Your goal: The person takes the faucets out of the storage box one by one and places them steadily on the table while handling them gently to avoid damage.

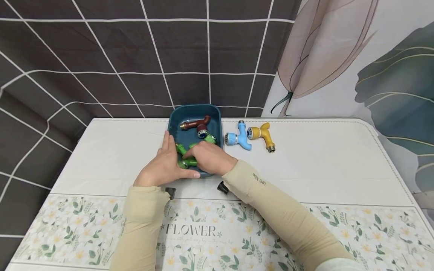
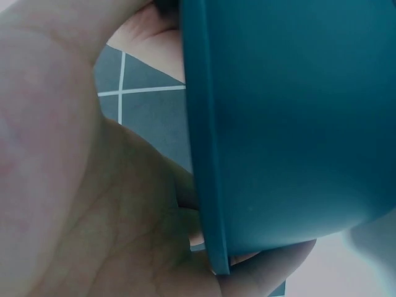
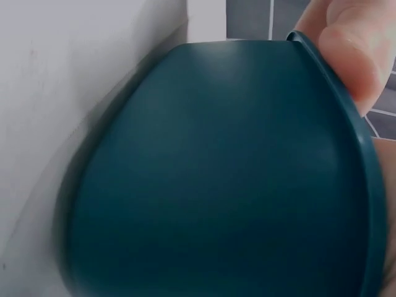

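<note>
On the table stands a dark teal plastic bin holding a brown faucet and green faucets. My left hand holds the bin's near left corner, fingers along the left side and thumb along the front rim. In the left wrist view, fingers touch the outer wall. My right hand reaches over the rim into the bin, its index finger on a green faucet; the other fingertips are mostly hidden. A green-ringed knob shows just behind this hand.
Right of the bin lie a light blue faucet and a yellow faucet. A tiled-pattern cloth hangs behind the table. Toward the front, the white tablecloth has a flowered band.
</note>
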A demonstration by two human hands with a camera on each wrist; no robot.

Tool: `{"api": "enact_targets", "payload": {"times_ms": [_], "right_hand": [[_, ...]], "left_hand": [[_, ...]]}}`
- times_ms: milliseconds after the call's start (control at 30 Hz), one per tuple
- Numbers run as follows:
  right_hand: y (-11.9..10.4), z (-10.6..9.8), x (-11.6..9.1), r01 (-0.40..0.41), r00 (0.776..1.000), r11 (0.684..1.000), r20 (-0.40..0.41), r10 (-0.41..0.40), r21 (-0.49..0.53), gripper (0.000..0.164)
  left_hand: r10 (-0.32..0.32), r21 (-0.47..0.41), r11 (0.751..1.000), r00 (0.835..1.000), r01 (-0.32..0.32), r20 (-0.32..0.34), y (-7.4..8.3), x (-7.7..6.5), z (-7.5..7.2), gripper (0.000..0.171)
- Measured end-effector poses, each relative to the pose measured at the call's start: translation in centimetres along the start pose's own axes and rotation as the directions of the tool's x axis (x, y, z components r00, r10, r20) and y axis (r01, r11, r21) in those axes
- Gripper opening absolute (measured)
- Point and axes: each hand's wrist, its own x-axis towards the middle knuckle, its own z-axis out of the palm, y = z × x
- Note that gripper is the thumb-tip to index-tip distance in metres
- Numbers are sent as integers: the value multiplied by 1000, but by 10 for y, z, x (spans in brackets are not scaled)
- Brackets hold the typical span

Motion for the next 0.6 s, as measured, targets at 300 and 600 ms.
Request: {"api": "enact_targets", "payload": {"times_ms": [300, 600], "right_hand": [[-3, 2, 5, -28, 998, 999, 58, 30, -37, 34], [-5, 2, 5, -52, 997, 996, 59, 56, -76, 32]], "left_hand": [[8, 1, 1000, 1000, -8, -2, 0, 0, -1, 139], [0, -11, 1000, 1000, 0, 1, 1, 0, -1, 139]]}}
